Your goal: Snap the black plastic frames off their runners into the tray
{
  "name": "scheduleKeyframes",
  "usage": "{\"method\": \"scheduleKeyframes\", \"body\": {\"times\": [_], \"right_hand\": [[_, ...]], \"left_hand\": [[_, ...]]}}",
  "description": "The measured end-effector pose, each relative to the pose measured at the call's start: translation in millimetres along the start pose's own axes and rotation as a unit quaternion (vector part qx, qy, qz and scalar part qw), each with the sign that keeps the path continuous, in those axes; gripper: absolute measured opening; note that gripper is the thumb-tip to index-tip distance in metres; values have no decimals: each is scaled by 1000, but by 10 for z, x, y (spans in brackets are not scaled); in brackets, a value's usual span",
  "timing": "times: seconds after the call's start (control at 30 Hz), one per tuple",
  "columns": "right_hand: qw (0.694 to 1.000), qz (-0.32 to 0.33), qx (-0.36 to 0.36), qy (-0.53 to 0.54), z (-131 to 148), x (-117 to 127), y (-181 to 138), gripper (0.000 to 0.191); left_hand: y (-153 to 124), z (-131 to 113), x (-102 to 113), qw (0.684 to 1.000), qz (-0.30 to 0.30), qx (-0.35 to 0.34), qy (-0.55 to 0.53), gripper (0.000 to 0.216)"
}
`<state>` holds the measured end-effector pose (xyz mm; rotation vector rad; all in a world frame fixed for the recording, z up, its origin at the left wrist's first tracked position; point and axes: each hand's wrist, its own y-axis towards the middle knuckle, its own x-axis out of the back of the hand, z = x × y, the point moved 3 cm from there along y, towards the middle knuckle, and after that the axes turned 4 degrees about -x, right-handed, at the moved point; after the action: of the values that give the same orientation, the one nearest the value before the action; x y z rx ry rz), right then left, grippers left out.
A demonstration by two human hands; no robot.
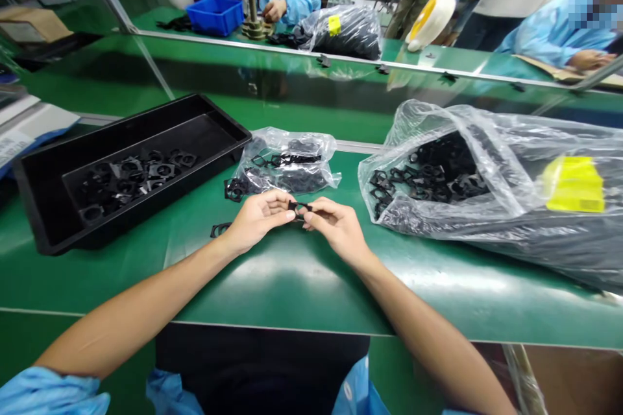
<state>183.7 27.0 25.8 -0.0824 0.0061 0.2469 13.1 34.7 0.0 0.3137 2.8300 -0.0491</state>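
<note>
Between my fingertips is a small black plastic part with a round opening (300, 207), held just above the green table. My left hand (260, 217) pinches its left side, and my right hand (335, 224) grips the right side. Behind my hands lies a small clear bag (292, 175) of black parts. Loose black parts (235, 189) rest at its left edge, and another black part (220, 229) lies by my left wrist. To the right, a large open plastic bag (511, 207) with a yellow label is full of similar black parts.
A black tray (195, 107) with several black parts stands at the left. Across the glass-like divider are a blue bin (215, 15), another filled bag (353, 31) and a tape roll (432, 16). People in blue sleeves work on the far side.
</note>
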Motion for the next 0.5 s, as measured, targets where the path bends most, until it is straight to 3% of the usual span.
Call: {"method": "scheduleKeyframes", "body": {"times": [0.27, 0.5], "right_hand": [[996, 14, -38, 77, -6, -16, 18, 31], [998, 54, -8, -4, 53, -12, 6, 33]], "left_hand": [[12, -26, -45, 992, 28, 63, -106, 40], [17, 10, 5, 994, 5, 73, -76, 39]]}}
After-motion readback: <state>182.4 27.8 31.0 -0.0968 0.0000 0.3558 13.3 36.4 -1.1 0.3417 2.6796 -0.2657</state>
